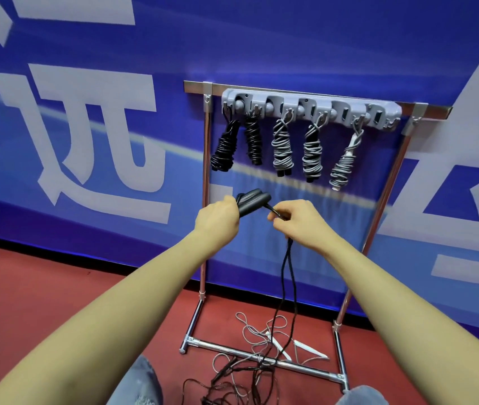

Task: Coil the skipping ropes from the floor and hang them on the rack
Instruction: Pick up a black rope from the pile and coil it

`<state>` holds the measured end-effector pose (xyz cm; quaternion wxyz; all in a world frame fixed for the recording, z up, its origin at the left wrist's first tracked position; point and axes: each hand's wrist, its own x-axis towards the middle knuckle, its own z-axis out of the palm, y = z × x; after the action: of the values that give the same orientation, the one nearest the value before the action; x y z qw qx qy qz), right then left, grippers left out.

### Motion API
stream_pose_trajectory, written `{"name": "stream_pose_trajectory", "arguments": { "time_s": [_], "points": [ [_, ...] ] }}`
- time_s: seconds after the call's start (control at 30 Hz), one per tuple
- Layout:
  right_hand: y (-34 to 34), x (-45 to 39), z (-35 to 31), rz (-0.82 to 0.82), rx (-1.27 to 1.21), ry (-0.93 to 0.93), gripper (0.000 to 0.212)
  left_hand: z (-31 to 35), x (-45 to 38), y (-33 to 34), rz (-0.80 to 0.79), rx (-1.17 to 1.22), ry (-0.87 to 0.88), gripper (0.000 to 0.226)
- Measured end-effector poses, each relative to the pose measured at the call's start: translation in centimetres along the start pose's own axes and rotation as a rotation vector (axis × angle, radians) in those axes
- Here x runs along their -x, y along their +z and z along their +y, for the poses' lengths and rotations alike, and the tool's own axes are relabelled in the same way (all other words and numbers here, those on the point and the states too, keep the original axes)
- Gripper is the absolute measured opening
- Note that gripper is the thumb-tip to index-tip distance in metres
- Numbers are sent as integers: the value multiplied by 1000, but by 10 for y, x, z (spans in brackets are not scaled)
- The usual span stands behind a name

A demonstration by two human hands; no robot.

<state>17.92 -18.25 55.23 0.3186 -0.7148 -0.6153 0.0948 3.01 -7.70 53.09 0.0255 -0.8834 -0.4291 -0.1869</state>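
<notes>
My left hand (217, 219) grips the two black handles (251, 201) of a skipping rope, held together in front of the rack. My right hand (296, 222) pinches the black rope (286, 276) just beside the handles; two strands hang down to the floor. The metal rack (206, 200) carries a grey hook bar (311, 109). Several coiled ropes hang from its hooks: two black coils (226, 147) on the left, then grey coils (283, 147) to their right. A loose grey rope with white handles (299, 344) lies tangled on the floor inside the rack's base.
The rack stands against a blue banner wall (86, 141) on a red floor (57, 302). The black rope's slack piles up on the floor (232, 384) between my knees (144, 384). The rightmost hook (388, 122) on the bar holds nothing.
</notes>
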Motion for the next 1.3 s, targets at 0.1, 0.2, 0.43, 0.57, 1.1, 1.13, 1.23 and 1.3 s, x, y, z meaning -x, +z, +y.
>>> {"name": "stream_pose_trajectory", "arguments": {
  "time_s": [0.1, 0.2, 0.43, 0.57, 1.1, 1.13, 1.23, 1.3],
  "points": [
    [-9, -10, -4, 201, 741, -355, 15, 1, -1, -4, -54, -19, 7, 16],
    [-10, -11, -2, 438, 946, -708, 18, -1, -1, -9, -90, -48, 36, 17],
    [12, 0, -18, 392, 114, -68, 19, -11, 5, -16, -153, -249, 244, 19],
    [14, -16, -17, 259, -86, 111, 32, -22, 12, -5, -146, -255, 407, 13],
    [27, -7, -7, 164, -307, 187, 31, 8, 12, -23, 192, 21, 256, 13],
    [26, -5, -8, 145, -319, 177, 31, 11, 11, -21, 180, 34, 212, 13],
    [28, 2, -6, 72, -327, 202, 35, 17, 8, -12, 149, 43, 117, 17],
    [32, 8, -3, 10, -376, 219, 34, 16, 6, -7, 107, 6, 76, 20]
  ]
}}
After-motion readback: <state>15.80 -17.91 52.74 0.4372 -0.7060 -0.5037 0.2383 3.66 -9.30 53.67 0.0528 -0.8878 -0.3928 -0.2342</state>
